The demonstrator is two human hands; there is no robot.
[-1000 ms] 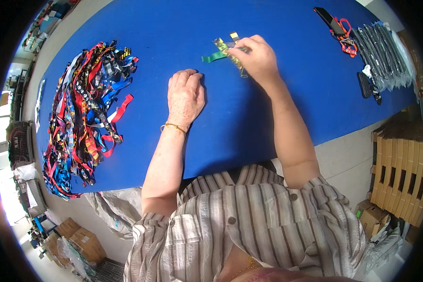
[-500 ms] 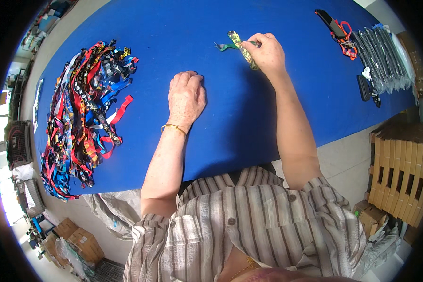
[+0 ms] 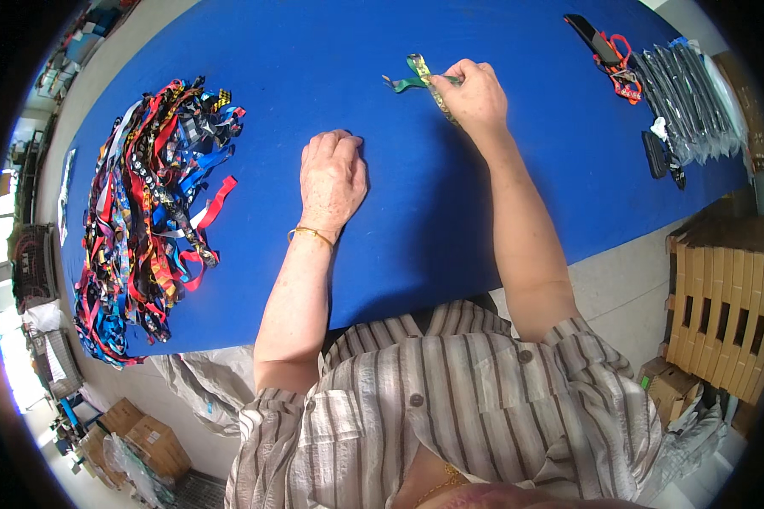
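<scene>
My right hand (image 3: 474,93) pinches a short yellow-green patterned strap (image 3: 419,64) between thumb and fingers, just above the blue table. A plain green strap piece (image 3: 406,84) crosses behind it, with a small end sticking out to the left. Whether the two are joined, I cannot tell. My left hand (image 3: 334,174) rests back-up on the tabletop, its fingers curled together and the fingertips tucked under. Nothing shows in it. To its left lies a long heap of colourful printed straps (image 3: 148,212), in red, black, blue and other colours.
The blue table (image 3: 314,59) spans the view. At its right lie a black phone-like object (image 3: 589,38), an orange-red cord (image 3: 624,72), a row of plastic-wrapped dark packs (image 3: 689,102) and a black clip-like piece (image 3: 655,155). Stacked cardboard (image 3: 721,314) stands beyond the right edge; cartons (image 3: 153,445) sit on the floor.
My right hand has shifted slightly left with the patterned strap, which now turns more edge-on. My left hand stays in place on the table.
</scene>
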